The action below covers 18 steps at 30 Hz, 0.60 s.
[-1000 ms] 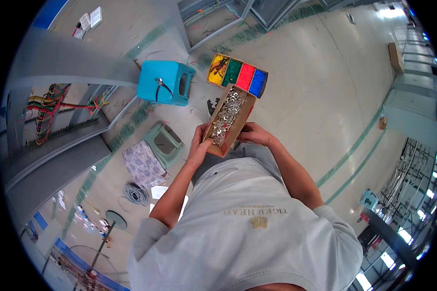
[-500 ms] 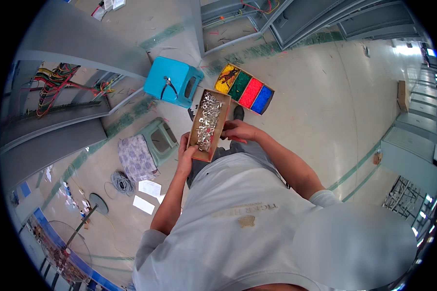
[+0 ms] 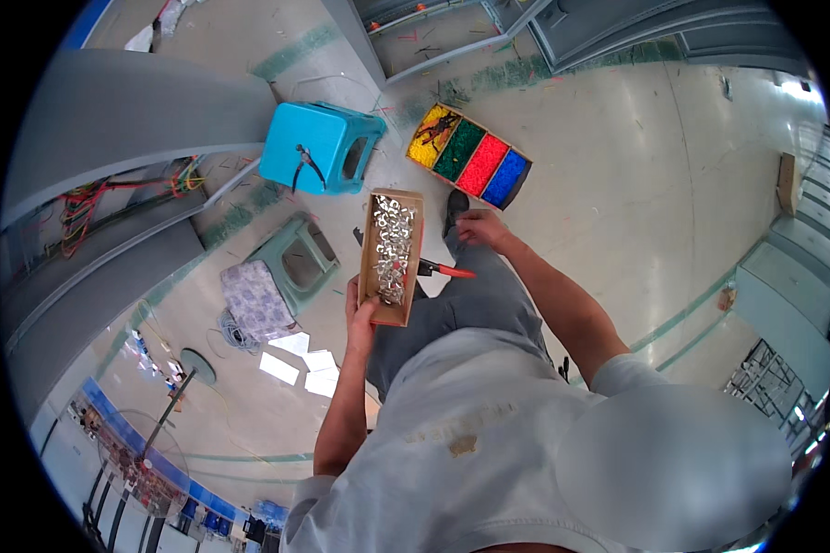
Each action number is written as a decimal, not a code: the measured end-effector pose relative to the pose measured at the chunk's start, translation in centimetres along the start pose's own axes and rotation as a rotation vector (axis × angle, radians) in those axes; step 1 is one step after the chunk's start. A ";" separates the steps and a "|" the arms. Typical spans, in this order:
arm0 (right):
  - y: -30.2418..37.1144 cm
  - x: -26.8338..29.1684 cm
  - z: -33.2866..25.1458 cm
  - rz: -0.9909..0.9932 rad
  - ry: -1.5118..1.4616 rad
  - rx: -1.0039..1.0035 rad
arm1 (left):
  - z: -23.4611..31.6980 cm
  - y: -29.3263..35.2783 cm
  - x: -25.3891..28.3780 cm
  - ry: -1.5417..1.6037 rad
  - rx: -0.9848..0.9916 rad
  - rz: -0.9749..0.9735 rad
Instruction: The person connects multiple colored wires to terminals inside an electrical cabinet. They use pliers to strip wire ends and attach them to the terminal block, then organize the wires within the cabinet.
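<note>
My left hand (image 3: 361,318) grips the near end of a narrow cardboard box (image 3: 416,230), its thumb over the rim. Silvery metal cable lugs (image 3: 393,241) fill much of the box, with a bit of red among them. From beneath the box's right side sticks out a red-handled tool (image 3: 454,271) with a dark head; what supports it is hidden. Apart from the box, my right hand (image 3: 481,229) is over my leg near the shoe, fingers curled closed. Whatever may be in those fingers is too small to make out.
On the floor ahead lies a divided tray (image 3: 478,205) of yellow, green, red and blue small parts. A blue stool (image 3: 286,147) bears pliers (image 3: 306,169). Left are a pale green stool (image 3: 327,263), patterned cloth (image 3: 254,300), papers (image 3: 278,368), a fan (image 3: 161,424) and grey cabinets (image 3: 148,101) with wires.
My right hand has moved away from the box, forward and to the right. The box has come slightly nearer and turned more upright in view. More of the red-handled tool shows.
</note>
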State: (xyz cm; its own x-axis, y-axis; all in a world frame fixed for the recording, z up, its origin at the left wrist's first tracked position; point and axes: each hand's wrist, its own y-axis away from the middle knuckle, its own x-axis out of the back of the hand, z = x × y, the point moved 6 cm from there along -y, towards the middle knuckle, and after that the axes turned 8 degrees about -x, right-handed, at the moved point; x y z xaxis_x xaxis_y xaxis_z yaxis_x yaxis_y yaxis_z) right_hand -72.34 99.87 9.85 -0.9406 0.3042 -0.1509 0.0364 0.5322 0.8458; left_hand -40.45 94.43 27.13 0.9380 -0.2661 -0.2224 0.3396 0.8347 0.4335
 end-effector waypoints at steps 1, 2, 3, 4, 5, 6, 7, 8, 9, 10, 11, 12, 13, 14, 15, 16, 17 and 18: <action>-1.4 1.0 0.6 0.055 0.011 -0.002 | -1.1 -0.8 0.6 -0.016 0.009 -0.012; -3.2 2.1 0.9 0.106 0.020 -0.004 | -2.3 -2.2 0.7 -0.036 0.019 -0.023; -5.2 3.1 1.3 0.131 0.020 -0.019 | -3.4 -3.6 0.6 -0.036 0.028 -0.016; -7.2 4.1 1.7 0.156 0.020 -0.035 | -4.7 -4.9 0.9 -0.045 0.031 -0.025; -10.1 4.9 1.7 0.184 0.017 -0.045 | -6.3 -6.9 1.4 -0.056 0.029 -0.040; -13.1 5.6 1.7 0.234 0.026 -0.037 | -8.0 -8.7 1.8 -0.067 0.030 -0.053; -16.2 6.2 1.8 0.283 0.038 -0.033 | -9.9 -10.5 2.3 -0.069 0.039 -0.046; -19.7 7.3 1.9 0.334 0.062 -0.027 | -12.0 -12.7 2.6 -0.046 0.057 -0.036; -23.2 7.8 1.4 0.344 0.049 -0.004 | -13.2 -14.7 2.8 -0.028 0.071 -0.032; -27.0 8.4 0.3 0.382 0.163 0.049 | -14.6 -16.5 3.1 -0.011 0.089 -0.023; -30.9 8.9 -0.5 0.418 0.275 0.103 | -16.0 -18.4 3.8 -0.041 0.075 0.006; -34.6 8.5 -1.8 0.432 0.305 0.079 | -17.6 -20.3 4.3 -0.011 0.082 0.024; -38.3 8.4 -2.8 0.448 0.334 0.052 | -19.1 -22.1 4.9 0.018 0.092 0.041; -43.4 10.6 -1.9 0.458 0.288 0.284 | -20.7 -24.8 5.4 0.039 0.119 0.004; -46.4 10.4 -2.0 0.495 0.232 0.167 | -22.9 -26.6 6.8 -0.001 0.090 -0.013; -48.9 9.8 -2.5 0.536 0.118 0.047 | -25.0 -28.1 7.7 0.022 0.094 0.025; -51.0 9.3 -2.7 0.582 0.004 -0.040 | -26.4 -29.4 8.5 0.046 0.095 0.063; -52.9 8.9 -2.6 0.611 -0.092 -0.083 | -27.3 -30.4 9.2 0.068 0.099 0.097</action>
State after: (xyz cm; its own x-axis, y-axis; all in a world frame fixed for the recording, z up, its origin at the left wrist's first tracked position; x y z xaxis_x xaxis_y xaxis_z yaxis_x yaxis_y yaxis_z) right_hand -83.52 72.39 -34.89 -0.7249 0.6031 0.3328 0.5294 0.1787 0.8293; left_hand -44.06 79.79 -11.89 0.9610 -0.1502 -0.2323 0.2557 0.8025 0.5391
